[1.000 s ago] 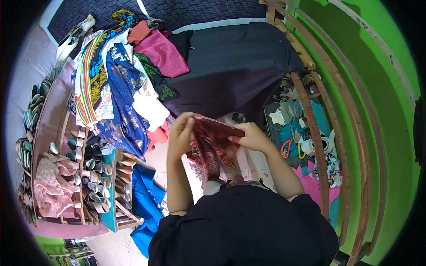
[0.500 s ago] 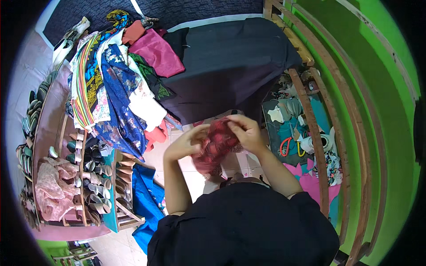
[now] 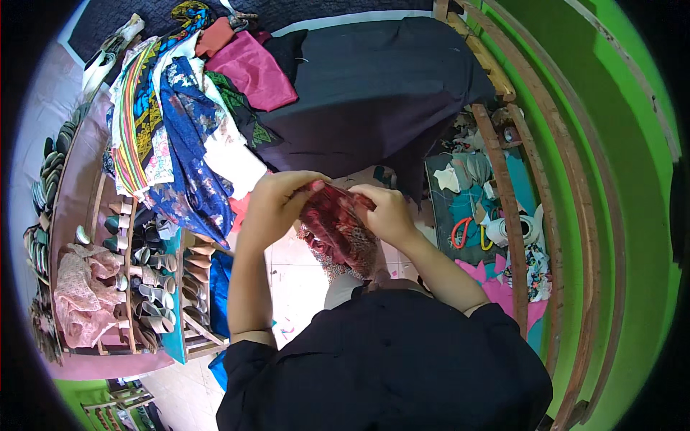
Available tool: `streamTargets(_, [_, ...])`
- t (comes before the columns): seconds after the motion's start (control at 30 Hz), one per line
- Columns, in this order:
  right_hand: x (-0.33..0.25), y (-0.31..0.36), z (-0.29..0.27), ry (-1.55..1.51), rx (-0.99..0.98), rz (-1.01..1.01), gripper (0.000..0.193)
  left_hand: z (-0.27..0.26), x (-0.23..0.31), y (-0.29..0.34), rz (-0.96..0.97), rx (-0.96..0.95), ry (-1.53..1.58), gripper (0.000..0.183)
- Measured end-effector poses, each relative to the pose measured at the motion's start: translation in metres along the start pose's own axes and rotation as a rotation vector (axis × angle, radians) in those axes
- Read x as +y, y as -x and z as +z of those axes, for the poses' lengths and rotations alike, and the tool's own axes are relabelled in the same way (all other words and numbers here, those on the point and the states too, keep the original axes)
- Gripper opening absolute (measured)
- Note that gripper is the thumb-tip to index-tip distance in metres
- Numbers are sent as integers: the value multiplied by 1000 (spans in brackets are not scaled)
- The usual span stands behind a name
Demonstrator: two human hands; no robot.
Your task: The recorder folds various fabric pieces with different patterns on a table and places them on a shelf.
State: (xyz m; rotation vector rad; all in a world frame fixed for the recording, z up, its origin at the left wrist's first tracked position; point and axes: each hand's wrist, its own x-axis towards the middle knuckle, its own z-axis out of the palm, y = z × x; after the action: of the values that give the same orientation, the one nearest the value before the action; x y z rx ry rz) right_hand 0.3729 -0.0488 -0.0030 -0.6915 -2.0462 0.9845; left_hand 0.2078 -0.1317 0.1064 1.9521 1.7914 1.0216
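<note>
Two hands, the left hand point(image 3: 279, 210) and the right hand point(image 3: 384, 214), hold one red patterned cloth point(image 3: 334, 223), positioned between them in front of the body, above the tiled floor point(image 3: 291, 291). Left thumb and fingers pinch the upper left edge; right thumb and bent fingers pinch the upper right. A black cover point(image 3: 388, 72) drapes the surface ahead, with a fabric pile point(image 3: 188, 136) toward its left end. Left: shoe rack point(image 3: 175, 302). Right: wooden rails point(image 3: 564, 172) along a green wall point(image 3: 640, 230).
</note>
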Motion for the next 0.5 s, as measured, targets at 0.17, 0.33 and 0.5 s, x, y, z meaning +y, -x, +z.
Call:
streamTargets(0.17, [57,13,2,218,112,33,23,-50,18,-2,-71,264,-79,14])
streamTargets(0.33, [126,50,-12,368,140,221,24,-159,-27,22,-61,785,-142,25])
streamTargets(0.5, [162,59,-35,524,303,407,29,-261,-71,96,-294,1282,123,32])
